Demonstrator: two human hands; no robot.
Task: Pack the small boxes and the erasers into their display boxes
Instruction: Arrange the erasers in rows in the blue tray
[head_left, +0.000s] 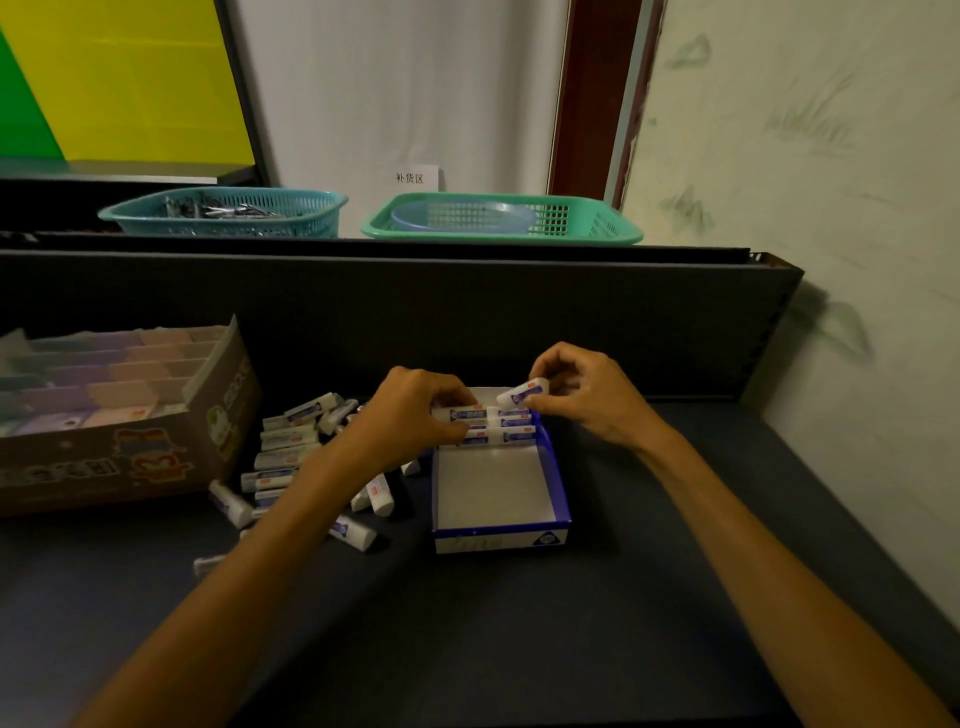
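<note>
- Evidently light and stiff, the eraser (522, 393) is pinched by its ends in the right hand (587, 397).
- Left hand (410, 410) fingers curl onto the packed erasers (485, 426) at the blue display box (498, 530) centre frame.

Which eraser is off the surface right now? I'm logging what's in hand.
The eraser pinched in the right hand, tilted above the display box's far end; the others lie packed or loose.

Far ahead on my dark shelf ledge (363, 244): teal plastic mesh basket (223, 213) at left with dark items inside, green plastic mesh basket (501, 221) at right holding a translucent blue plastic bowl (462, 215). White paper sign (413, 178) behind it. Yellow-green panel (114, 78) far left.
</note>
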